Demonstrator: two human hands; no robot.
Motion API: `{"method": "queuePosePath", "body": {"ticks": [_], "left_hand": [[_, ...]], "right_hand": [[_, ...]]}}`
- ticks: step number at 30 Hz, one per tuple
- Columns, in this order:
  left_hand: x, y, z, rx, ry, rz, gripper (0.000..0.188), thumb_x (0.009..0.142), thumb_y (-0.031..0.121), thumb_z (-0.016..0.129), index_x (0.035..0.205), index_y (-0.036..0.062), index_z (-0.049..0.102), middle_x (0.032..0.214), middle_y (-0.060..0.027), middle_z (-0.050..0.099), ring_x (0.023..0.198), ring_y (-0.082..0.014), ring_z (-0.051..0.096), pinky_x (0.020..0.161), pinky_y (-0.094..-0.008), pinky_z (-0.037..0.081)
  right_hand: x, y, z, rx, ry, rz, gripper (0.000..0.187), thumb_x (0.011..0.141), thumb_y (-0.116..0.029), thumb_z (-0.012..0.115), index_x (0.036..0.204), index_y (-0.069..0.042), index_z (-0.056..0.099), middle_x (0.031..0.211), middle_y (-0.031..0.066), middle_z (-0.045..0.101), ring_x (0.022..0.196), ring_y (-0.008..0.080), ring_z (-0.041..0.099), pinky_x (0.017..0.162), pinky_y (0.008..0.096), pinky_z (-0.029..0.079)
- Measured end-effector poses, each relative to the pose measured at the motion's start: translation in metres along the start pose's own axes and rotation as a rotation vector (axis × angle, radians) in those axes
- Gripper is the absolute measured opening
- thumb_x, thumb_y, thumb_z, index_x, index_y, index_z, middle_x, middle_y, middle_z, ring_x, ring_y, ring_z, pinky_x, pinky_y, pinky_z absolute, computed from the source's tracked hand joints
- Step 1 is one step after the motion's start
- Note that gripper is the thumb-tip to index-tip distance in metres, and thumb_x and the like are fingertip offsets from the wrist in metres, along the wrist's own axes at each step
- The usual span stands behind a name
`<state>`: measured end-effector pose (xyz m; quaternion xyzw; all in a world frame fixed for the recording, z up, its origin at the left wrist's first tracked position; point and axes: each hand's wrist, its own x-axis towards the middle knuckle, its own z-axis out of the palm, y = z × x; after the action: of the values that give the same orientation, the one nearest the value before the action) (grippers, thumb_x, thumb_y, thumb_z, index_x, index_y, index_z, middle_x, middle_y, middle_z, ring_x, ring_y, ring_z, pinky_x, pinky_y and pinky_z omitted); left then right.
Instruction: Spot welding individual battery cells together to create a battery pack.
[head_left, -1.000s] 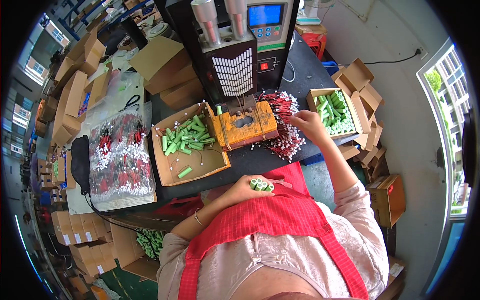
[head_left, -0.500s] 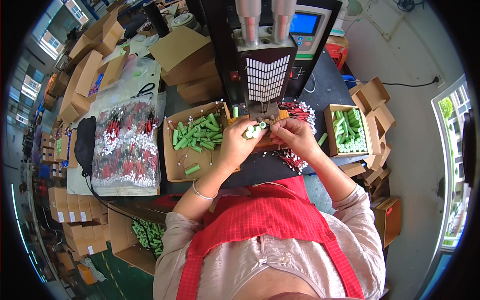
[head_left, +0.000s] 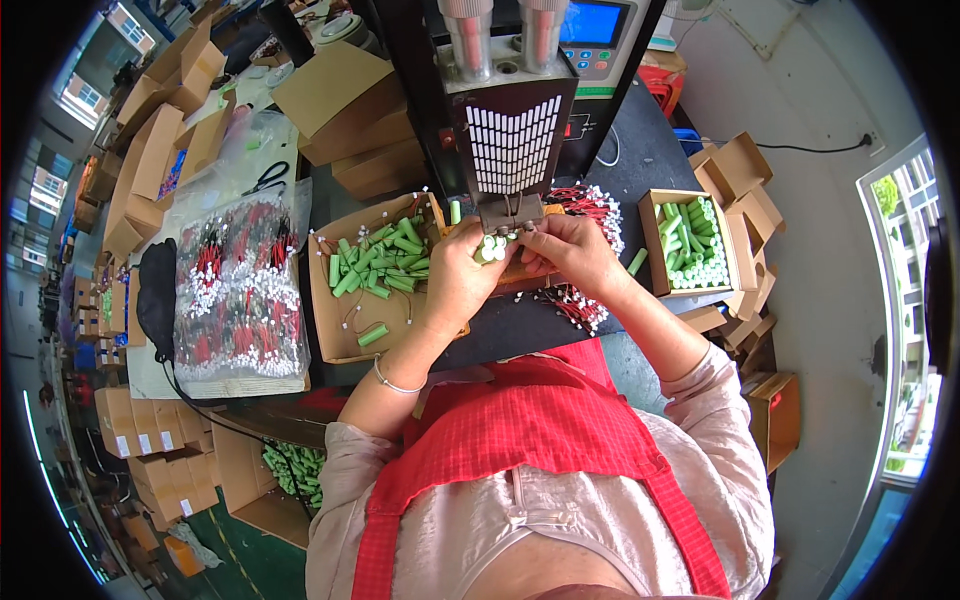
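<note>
The dark table has its front edge between my hands and my red apron, and a strip of bare top shows there. On the left, the side of a cardboard tray full of loose green tubes comes right up near my left wrist. On the right, a small box of more green tubes stands well apart from my right hand, with one lone tube lying just beside it. Red and black wires with white tips lie behind and in front of my right hand, so that side is crowded. The big machine's black head is right above my fingers, with little room over them.

My left hand is curled around a few green tubes, their pale ends facing me, just under the machine. My right thumb and fingers come close together beside those tubes; I cannot tell if they pinch anything.
</note>
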<state>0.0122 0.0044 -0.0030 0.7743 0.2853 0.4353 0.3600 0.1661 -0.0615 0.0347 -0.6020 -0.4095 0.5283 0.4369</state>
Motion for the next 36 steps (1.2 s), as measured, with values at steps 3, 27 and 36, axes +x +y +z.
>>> {"method": "queuePosePath", "body": {"ticks": [3,27,36], "left_hand": [[0.001,0.001,-0.002,0.113,-0.031,0.044,0.024,0.068,0.007,0.070,0.090,0.0030,0.061,0.084,-0.0126,0.060,0.074,-0.0282,0.061,0.063,-0.0335,0.049],[-0.013,0.010,-0.036,-0.700,-0.124,-0.689,0.028,0.074,0.007,0.071,0.098,0.0013,0.058,0.079,-0.0012,0.061,0.066,-0.0061,0.055,0.053,-0.0173,0.044],[-0.010,0.003,-0.009,-0.053,-0.021,-0.094,0.022,0.071,0.005,0.071,0.089,-0.0021,0.060,0.079,-0.0096,0.064,0.069,-0.0141,0.061,0.062,-0.0255,0.048]], "right_hand": [[0.001,0.010,-0.004,0.058,-0.054,-0.045,0.027,0.090,-0.023,0.053,0.091,0.004,0.058,0.077,0.0058,0.062,0.065,0.0095,0.059,0.061,0.0224,0.050],[-0.033,0.036,-0.005,-0.546,0.262,-0.642,0.013,0.079,-0.009,0.065,0.087,0.001,0.064,0.072,0.0075,0.061,0.059,0.0098,0.057,0.055,0.0249,0.047],[-0.016,0.036,0.010,0.129,0.189,-0.258,0.014,0.084,-0.013,0.062,0.087,0.001,0.063,0.069,0.0009,0.059,0.058,0.0061,0.055,0.052,0.0192,0.045]]}}
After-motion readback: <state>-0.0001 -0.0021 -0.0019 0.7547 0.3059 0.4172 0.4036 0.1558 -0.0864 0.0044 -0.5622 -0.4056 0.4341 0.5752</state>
